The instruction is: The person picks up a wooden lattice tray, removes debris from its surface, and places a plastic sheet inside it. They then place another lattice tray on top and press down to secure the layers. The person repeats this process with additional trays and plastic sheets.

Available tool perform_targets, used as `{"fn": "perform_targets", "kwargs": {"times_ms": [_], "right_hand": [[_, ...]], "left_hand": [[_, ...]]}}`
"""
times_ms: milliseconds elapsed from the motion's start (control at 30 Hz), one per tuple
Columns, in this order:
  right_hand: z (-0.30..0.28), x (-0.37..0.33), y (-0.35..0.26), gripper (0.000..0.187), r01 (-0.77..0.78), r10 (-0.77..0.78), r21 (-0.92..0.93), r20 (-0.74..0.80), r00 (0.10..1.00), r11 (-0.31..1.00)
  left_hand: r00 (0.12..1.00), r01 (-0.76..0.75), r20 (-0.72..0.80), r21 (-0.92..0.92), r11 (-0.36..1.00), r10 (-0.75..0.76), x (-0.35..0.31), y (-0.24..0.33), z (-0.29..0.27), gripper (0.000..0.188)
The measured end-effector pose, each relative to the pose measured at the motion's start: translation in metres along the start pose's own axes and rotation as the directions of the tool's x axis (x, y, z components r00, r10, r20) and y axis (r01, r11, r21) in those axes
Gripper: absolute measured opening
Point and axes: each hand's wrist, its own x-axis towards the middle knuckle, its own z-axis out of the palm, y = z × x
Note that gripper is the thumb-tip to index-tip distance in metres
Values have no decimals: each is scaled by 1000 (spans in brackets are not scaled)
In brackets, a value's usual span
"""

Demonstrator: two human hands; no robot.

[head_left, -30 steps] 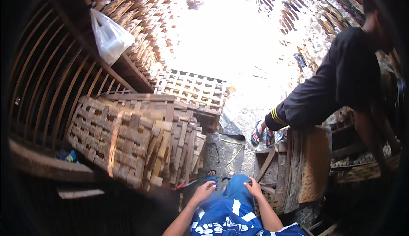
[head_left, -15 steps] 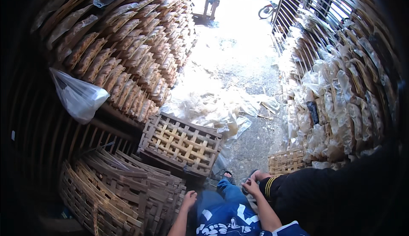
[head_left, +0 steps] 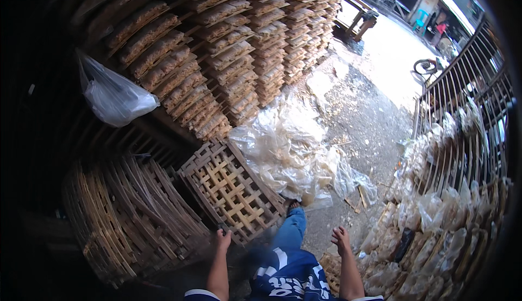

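Observation:
My left hand (head_left: 223, 239) hangs in the air beside the near corner of a woven bamboo lattice tray (head_left: 234, 187), its fingers loosely apart and nothing in them. On the other side of my body, my right hand (head_left: 341, 238) is raised above the concrete floor, also bare, with its fingers spread. The tray lies in front of my left hand on a dark stack. To the left of that hand, more bamboo trays (head_left: 136, 214) stand packed in a row.
Tall racks of filled trays (head_left: 228, 56) rise at the left, with a white plastic bag (head_left: 117, 97) hanging there. Crumpled plastic sheeting (head_left: 288, 143) covers part of the floor (head_left: 359, 105) ahead. Plastic-wrapped trays (head_left: 435, 241) line the right side. A motorcycle wheel (head_left: 425, 67) shows beyond.
My view has turned, and the racks and floor sit differently in it. My right hand has moved outward from my leg, fingers spreading. The dark striped clothing at the right is out of view.

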Motion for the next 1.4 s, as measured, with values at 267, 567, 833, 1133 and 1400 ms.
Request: {"fn": "perform_targets", "kwargs": {"times_ms": [267,567,833,1133,1400], "right_hand": [[-27,120,-96,86,-47,97,-291,160,982,956],[185,283,-163,112,362,167,-562,680,714,744],[463,268,-75,132,424,298,-384,920,256,820],[474,276,-48,125,418,169,-300,932,321,857],[477,286,-40,126,180,232,-296,922,310,938]], "left_hand": [[915,360,-102,-228,905,-389,32,26,9,118],[945,250,-100,-389,887,-311,127,25,15,124],[959,81,-176,-579,812,-222,228,-121,-9,99],[806,262,-326,-553,791,-495,184,-60,27,107],[894,121,-276,-611,782,-354,195,-99,-1,95]]}}
